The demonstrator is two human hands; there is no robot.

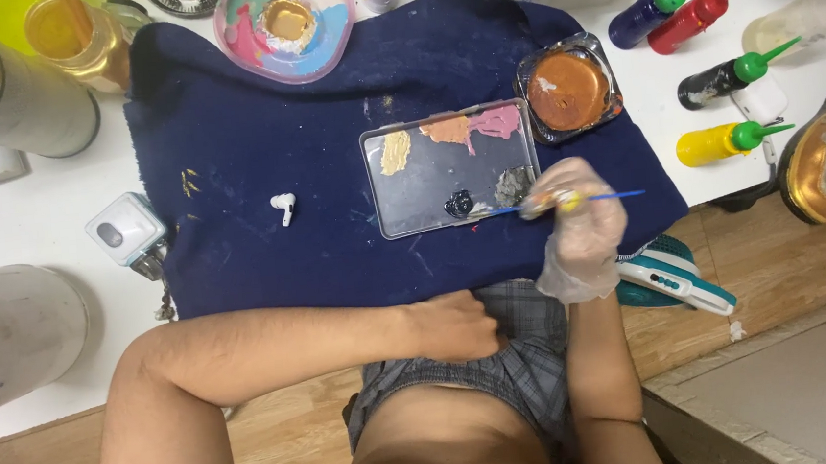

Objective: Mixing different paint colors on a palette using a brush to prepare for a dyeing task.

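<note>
A blue-handled brush (pixel 568 200) is held in the gloved right hand (pixel 577 219), its tip dipped at the dark paint blob (pixel 458 203) on a clear rectangular palette (pixel 447 165), which lies on a navy cloth (pixel 257 126). The step seems best done with a light load, taken from the blob's edge and kept apart from the grey patch (pixel 513 187) just beside it. The right hand's fingers are curled closed around the handle. The bare left hand (pixel 455 327) rests loosely curled against the lap, with nothing held.
</note>
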